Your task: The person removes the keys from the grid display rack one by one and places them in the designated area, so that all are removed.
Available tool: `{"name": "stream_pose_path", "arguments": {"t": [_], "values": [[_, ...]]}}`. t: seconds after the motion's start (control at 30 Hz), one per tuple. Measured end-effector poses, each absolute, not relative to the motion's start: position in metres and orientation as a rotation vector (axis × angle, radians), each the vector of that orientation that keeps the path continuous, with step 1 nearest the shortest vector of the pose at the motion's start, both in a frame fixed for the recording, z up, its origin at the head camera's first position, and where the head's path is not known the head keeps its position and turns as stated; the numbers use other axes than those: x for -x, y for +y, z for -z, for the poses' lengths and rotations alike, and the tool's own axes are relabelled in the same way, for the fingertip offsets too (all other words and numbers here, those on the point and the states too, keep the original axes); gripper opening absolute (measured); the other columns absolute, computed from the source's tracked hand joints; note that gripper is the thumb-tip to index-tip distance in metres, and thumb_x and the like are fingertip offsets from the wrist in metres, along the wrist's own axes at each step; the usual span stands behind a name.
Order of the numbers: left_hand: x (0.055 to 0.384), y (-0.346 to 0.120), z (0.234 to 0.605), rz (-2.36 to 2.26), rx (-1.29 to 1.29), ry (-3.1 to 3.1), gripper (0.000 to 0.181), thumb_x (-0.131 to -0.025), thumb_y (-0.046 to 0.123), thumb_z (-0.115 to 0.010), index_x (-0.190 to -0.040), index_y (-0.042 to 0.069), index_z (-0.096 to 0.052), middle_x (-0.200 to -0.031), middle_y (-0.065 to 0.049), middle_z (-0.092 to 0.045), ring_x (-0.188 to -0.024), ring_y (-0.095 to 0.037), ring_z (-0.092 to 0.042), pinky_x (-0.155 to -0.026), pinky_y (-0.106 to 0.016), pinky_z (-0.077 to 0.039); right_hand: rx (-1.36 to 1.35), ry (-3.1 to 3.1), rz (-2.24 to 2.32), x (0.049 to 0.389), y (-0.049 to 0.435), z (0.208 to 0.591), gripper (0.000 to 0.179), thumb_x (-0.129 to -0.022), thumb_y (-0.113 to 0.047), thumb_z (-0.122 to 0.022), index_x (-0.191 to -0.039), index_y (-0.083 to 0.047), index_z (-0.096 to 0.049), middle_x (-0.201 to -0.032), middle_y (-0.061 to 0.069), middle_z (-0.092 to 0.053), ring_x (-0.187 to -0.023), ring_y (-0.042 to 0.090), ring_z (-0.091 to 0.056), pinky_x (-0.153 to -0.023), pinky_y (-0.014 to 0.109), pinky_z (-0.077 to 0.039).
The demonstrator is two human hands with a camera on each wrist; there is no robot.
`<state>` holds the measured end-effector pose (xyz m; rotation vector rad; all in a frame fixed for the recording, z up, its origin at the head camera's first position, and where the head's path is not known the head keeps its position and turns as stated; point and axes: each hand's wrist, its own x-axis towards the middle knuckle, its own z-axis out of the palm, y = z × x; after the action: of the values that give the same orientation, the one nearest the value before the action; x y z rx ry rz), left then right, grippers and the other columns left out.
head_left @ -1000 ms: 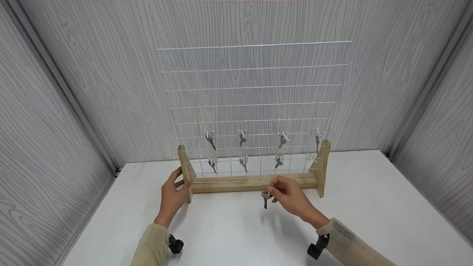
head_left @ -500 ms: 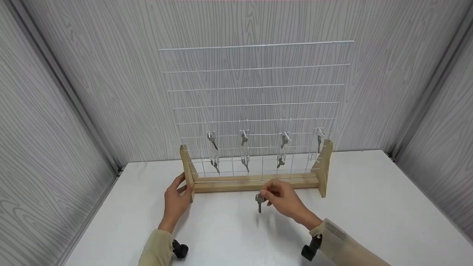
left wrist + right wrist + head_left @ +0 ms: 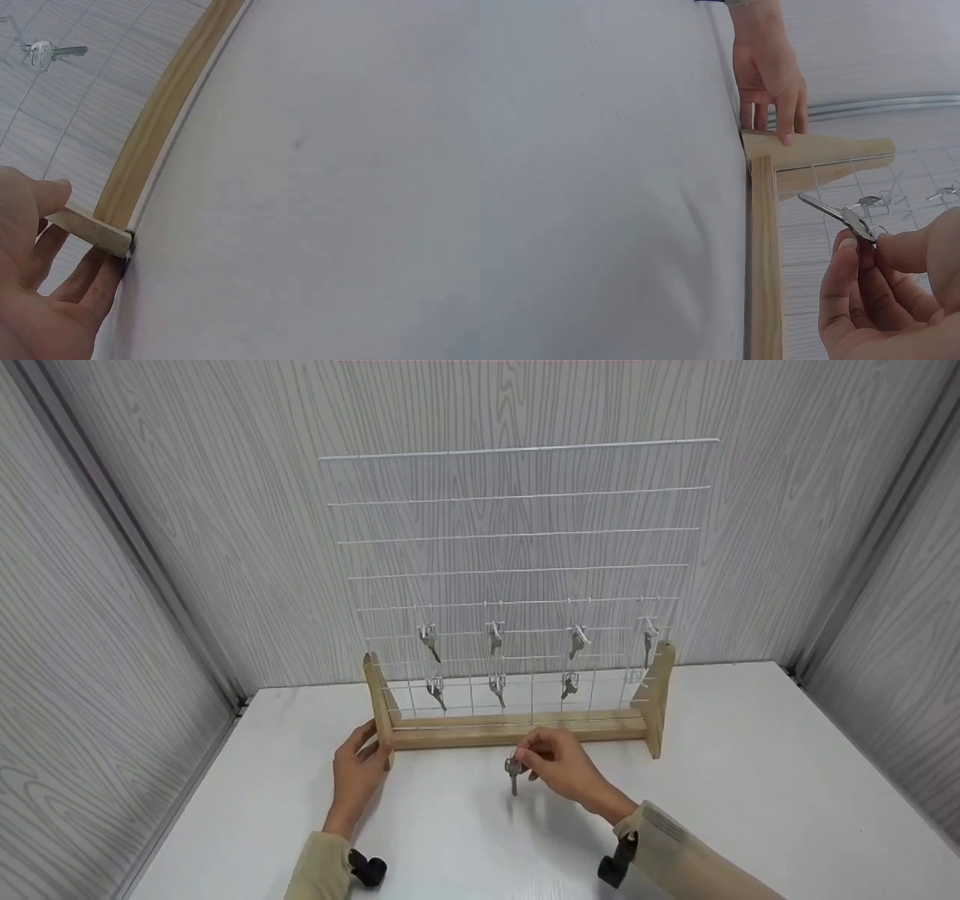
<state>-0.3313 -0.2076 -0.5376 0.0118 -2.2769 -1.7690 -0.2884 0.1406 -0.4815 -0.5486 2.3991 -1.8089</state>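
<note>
A small metal key (image 3: 513, 768) hangs from the thumb and fingertips of my right hand (image 3: 568, 771), in front of the wooden base bar. In the right wrist view the key (image 3: 845, 215) is pinched near its head and small ring, with the blade pointing away from the fingers. My left hand (image 3: 358, 771) grips the left wooden upright (image 3: 382, 712) of a white wire grid rack (image 3: 517, 538). The left wrist view has thumb and fingers on either side of that wooden end (image 3: 97, 231). Several keys hang on hooks in two rows on the grid, one being a key (image 3: 428, 643) at upper left.
A right wooden upright (image 3: 657, 701) supports the rack's other end. The wooden base bar (image 3: 450, 737) runs between both uprights on a white table (image 3: 750, 780). Wood-patterned panels (image 3: 112, 547) enclose the back and sides.
My right hand has moved left and slightly toward me, carrying the key with it. The left hand keeps its hold on the upright.
</note>
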Motion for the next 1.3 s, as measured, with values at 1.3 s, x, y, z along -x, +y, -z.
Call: {"name": "stream_pose_path", "arguments": {"t": [1.3], "values": [[0.326,-0.22,0.55,1.983,-0.021,-2.16,0.046,-0.101,0.013,-0.076,-0.145,0.004,-0.064,-0.15,-0.021,-0.061,-0.14,-0.039,-0.059,-0.102,-0.03,-0.061,0.4,2.487,1.688,0.304,0.101,0.523,0.007,-0.1,-0.008,-0.074,-0.096,-0.003,-0.073,-0.084,0.006,-0.074,-0.07,0.013,-0.066,-0.059,0.022,-0.056]]}}
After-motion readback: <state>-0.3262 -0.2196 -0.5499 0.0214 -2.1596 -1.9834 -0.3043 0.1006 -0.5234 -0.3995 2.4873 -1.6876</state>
